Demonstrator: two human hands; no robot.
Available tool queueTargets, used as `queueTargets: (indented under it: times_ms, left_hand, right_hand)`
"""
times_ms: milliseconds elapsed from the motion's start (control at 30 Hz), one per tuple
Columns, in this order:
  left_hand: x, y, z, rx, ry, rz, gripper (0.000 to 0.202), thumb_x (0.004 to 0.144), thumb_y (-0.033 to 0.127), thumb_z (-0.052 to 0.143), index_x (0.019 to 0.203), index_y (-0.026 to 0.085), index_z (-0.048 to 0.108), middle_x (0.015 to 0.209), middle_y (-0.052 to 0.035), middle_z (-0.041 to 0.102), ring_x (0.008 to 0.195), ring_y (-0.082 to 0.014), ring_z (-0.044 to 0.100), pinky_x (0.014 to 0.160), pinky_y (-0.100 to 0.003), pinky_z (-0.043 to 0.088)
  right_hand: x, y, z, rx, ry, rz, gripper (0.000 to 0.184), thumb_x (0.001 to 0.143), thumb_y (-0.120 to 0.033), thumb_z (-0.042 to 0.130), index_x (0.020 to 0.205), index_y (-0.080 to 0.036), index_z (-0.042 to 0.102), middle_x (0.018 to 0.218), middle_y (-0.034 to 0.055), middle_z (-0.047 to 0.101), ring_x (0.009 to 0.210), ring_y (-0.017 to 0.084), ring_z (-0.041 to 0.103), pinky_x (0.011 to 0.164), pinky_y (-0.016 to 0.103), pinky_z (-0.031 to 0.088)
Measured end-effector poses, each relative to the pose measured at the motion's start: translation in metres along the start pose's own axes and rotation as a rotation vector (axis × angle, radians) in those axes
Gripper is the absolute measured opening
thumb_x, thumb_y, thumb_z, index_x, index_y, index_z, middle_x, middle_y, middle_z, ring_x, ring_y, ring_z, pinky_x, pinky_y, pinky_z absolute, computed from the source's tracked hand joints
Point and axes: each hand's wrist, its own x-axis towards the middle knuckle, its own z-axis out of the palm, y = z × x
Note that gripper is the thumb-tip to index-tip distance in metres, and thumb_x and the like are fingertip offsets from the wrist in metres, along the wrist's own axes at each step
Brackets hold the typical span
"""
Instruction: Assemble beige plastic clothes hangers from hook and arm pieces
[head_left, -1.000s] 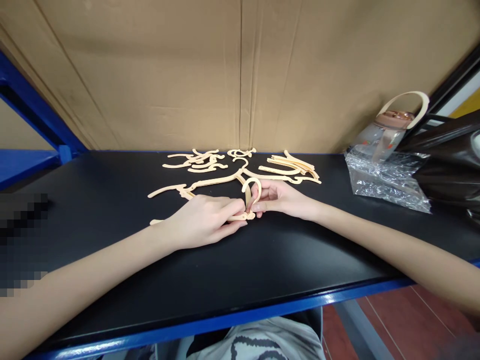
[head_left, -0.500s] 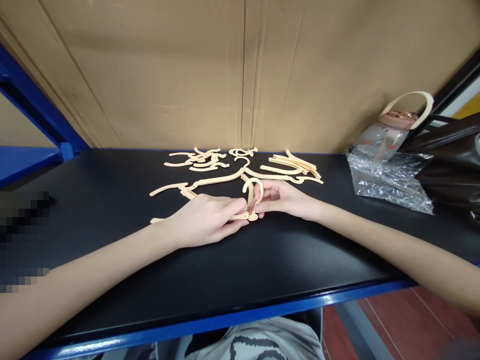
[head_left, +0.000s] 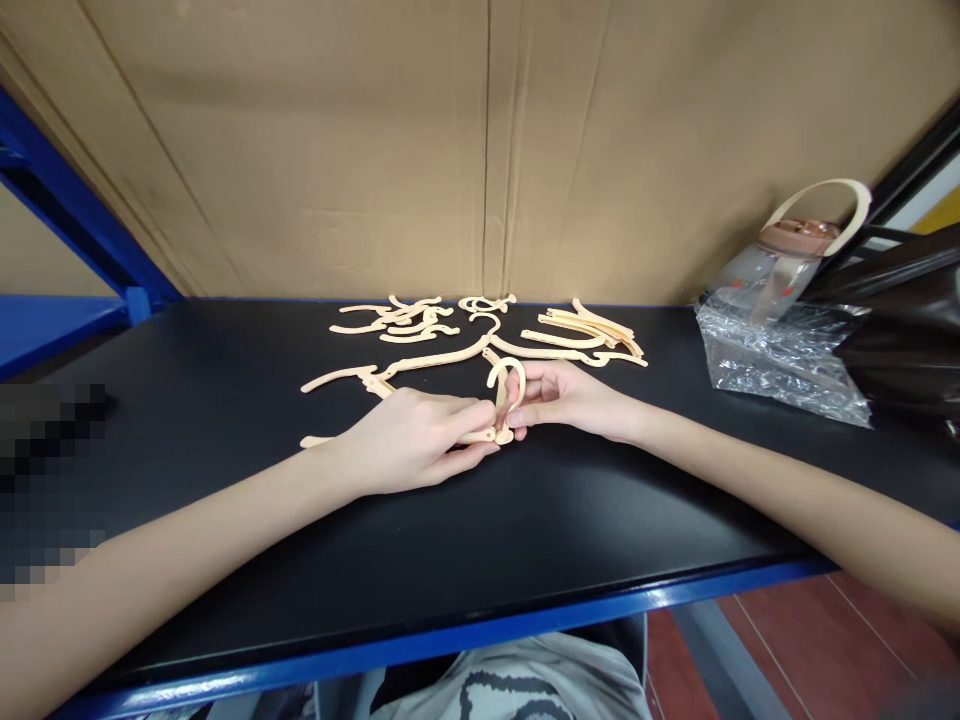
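My left hand (head_left: 424,440) is closed on a cream hanger arm (head_left: 477,436), whose rounded end pokes out past the fingertips. Between thumb and fingers, my right hand (head_left: 559,400) pinches a cream hanger hook (head_left: 519,385), held upright with its curve at the top. The foot of the hook is right beside the end of the arm; whether they are joined I cannot tell. Just beyond my hands lies a hanger (head_left: 442,356) with its hook toward the back. Another cream piece stands behind the hook, partly covered by my right fingers.
Loose hanger parts (head_left: 416,320) lie at the back left, several hooks (head_left: 487,303) at the back middle, and stacked arms (head_left: 585,330) at the back right. A drinking bottle (head_left: 784,265) and a clear plastic bag (head_left: 780,365) stand at the right. Cardboard (head_left: 337,150) walls the back.
Both hands stay nearly in place. The hook and the end of the arm have shifted only very slightly against each other.
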Motion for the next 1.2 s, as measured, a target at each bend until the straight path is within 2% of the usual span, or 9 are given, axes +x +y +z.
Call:
queueTargets:
  times_ms: [233,433,767,967,1200]
  left_hand:
    - [0.0004,-0.0005,-0.0002,0.008,-0.001,0.004,0.009,0.096,0.026,0.044,0.095,0.021,0.052,0.074,0.0032,0.064,0.058,-0.0098,0.059,0.049,-0.022,0.033]
    - [-0.0003,0.0004,-0.0017,0.048,-0.022,0.009,0.009,0.096,0.025,0.042,0.094,0.021,0.049,0.077,0.0027,0.065,0.061,-0.0108,0.060,0.049,-0.023,0.033]
    - [0.0019,0.0004,0.0016,0.139,-0.048,0.005,0.025,0.100,0.031,0.032,0.084,0.020,0.046,0.076,0.0024,0.066,0.060,-0.0120,0.061,0.048,-0.023,0.034]
    - [0.0014,0.0018,-0.0006,0.124,-0.100,-0.002,0.014,0.099,0.027,0.035,0.101,0.021,0.047,0.076,0.0033,0.066,0.061,-0.0123,0.063,0.049,-0.023,0.034]
    - [0.0028,0.0027,-0.0014,0.131,-0.152,-0.044,0.017,0.099,0.028,0.036,0.113,0.021,0.043,0.072,0.0035,0.066,0.060,-0.0142,0.064,0.046,-0.024,0.032]
  right_hand:
    - [-0.0011,-0.0014,-0.0005,0.003,0.024,0.035,0.024,0.073,-0.026,0.075,0.077,-0.016,0.054,0.076,-0.0001,0.069,0.066,0.010,0.065,0.069,0.025,0.052]
    - [-0.0011,-0.0019,-0.0002,-0.069,0.065,0.072,0.024,0.074,-0.026,0.074,0.078,-0.016,0.053,0.075,-0.0002,0.071,0.064,0.010,0.068,0.058,0.018,0.044]
    - [-0.0016,-0.0002,-0.0003,-0.109,0.055,0.044,0.025,0.077,-0.030,0.073,0.080,-0.016,0.053,0.076,-0.0005,0.072,0.065,0.011,0.070,0.057,0.018,0.042]
    - [-0.0005,-0.0001,0.0000,-0.111,0.051,0.038,0.021,0.078,-0.025,0.072,0.080,-0.016,0.053,0.074,-0.0005,0.072,0.064,0.010,0.069,0.056,0.017,0.042]
    - [-0.0009,0.0002,-0.0022,-0.110,0.043,0.058,0.024,0.077,-0.030,0.073,0.084,-0.016,0.055,0.074,-0.0009,0.072,0.065,0.011,0.070,0.056,0.017,0.041]
